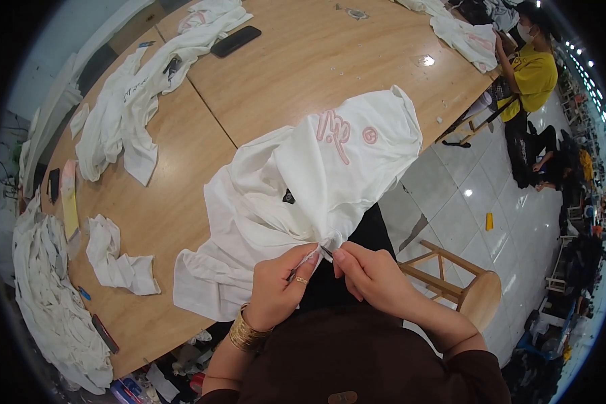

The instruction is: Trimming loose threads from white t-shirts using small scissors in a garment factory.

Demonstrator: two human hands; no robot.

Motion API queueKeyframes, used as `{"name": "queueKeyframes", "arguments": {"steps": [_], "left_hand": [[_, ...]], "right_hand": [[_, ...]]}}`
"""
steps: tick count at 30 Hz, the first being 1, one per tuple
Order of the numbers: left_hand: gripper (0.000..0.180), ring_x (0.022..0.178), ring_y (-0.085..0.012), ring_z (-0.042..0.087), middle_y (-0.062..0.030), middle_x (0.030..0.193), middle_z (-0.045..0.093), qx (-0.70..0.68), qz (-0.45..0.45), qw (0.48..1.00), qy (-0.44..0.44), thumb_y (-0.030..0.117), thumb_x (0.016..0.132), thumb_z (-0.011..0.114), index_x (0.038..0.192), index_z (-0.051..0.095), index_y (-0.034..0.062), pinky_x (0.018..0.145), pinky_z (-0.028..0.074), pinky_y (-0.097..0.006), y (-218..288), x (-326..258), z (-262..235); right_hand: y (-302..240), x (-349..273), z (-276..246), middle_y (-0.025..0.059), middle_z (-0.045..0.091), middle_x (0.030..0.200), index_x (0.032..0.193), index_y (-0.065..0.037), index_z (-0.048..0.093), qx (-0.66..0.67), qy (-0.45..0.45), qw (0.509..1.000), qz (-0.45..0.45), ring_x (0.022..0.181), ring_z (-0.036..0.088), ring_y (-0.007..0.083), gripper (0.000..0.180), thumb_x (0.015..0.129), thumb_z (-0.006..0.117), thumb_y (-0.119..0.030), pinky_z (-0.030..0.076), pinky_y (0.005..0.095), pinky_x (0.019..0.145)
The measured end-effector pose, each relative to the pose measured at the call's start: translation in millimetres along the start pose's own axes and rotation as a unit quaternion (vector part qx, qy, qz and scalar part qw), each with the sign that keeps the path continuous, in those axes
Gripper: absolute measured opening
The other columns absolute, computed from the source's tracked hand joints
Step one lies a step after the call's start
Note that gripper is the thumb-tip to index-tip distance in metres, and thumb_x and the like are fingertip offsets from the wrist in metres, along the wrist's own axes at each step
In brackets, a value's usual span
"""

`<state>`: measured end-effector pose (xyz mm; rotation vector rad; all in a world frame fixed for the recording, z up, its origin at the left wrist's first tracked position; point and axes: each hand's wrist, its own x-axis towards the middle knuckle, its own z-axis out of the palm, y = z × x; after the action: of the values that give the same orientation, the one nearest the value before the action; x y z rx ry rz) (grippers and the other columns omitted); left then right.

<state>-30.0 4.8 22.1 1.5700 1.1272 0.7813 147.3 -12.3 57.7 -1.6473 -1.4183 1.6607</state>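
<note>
A white shirt [357, 161] with pink outlined lettering lies bunched over the table's near edge, and one gathered part of it reaches down to my hands. My left hand [283, 283], with a ring and gold bangles at the wrist, is closed in a pinch on that part. Close beside it, my right hand [374, 276] is also closed, its thumb and fingertips at the same bit of cloth. Between the fingertips shows a small dark pointed tool [326, 252], mostly hidden, so its kind is unclear. A black label [288, 196] shows in the shirt's folds.
More white garments [124, 114] lie across the wooden table [262, 81], with a heap [54, 296] at the left. A black phone [236, 42] rests at the far side. At right stand a wooden stool [481, 296] and a seated person in yellow [535, 77] handling white cloth.
</note>
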Motion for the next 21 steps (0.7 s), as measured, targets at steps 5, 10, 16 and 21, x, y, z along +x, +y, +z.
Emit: {"name": "queueKeyframes", "arguments": {"steps": [5, 10, 16, 21], "left_hand": [[0.018, 0.053, -0.0091, 0.047, -0.0075, 0.064, 0.057, 0.006, -0.006, 1.0, -0.008, 0.008, 0.086, 0.056, 0.102, 0.062, 0.0012, 0.051, 0.039, -0.023, 0.0, 0.3, -1.2], [0.018, 0.057, -0.0094, 0.051, -0.0093, 0.068, 0.06, -0.03, -0.008, 1.0, 0.004, 0.008, 0.086, 0.055, 0.101, 0.062, 0.0002, 0.054, 0.042, -0.023, -2.2, -0.4, -1.9], [0.019, 0.063, -0.0075, 0.054, -0.0091, 0.075, 0.064, -0.06, -0.032, 0.998, 0.001, 0.008, 0.087, 0.054, 0.102, 0.062, -0.0011, 0.059, 0.044, -0.022, 1.3, 0.2, -3.3], [0.019, 0.064, -0.0063, 0.053, -0.0082, 0.074, 0.064, -0.058, -0.019, 0.998, 0.024, 0.008, 0.088, 0.054, 0.103, 0.061, -0.0016, 0.059, 0.043, -0.022, -4.0, -0.7, -2.2]], "right_hand": [[10.1, 5.1, 5.3, 0.0071, 0.045, 0.047, 0.076, -0.002, 0.049, -0.046, 0.046, 0.996, -0.058, 0.042, 0.047, 0.0155, 0.034, 0.096, 0.042, -0.028, 0.037, 0.0311, 0.044], [6.2, 4.9, 8.0, 0.0048, 0.043, 0.045, 0.075, -0.002, 0.048, 0.033, 0.034, 0.999, -0.025, 0.04, 0.043, 0.0116, 0.036, 0.097, 0.041, -0.029, 0.035, 0.0276, 0.043], [10.4, 6.8, 11.1, 0.0026, 0.041, 0.044, 0.074, -0.002, 0.048, 0.097, 0.034, 0.995, -0.019, 0.039, 0.04, 0.0091, 0.037, 0.097, 0.04, -0.03, 0.033, 0.025, 0.042], [4.6, 4.3, 7.7, 0.0024, 0.041, 0.044, 0.074, -0.002, 0.048, 0.096, 0.009, 0.995, -0.008, 0.039, 0.04, 0.0089, 0.038, 0.097, 0.038, -0.031, 0.033, 0.0253, 0.043]]}}
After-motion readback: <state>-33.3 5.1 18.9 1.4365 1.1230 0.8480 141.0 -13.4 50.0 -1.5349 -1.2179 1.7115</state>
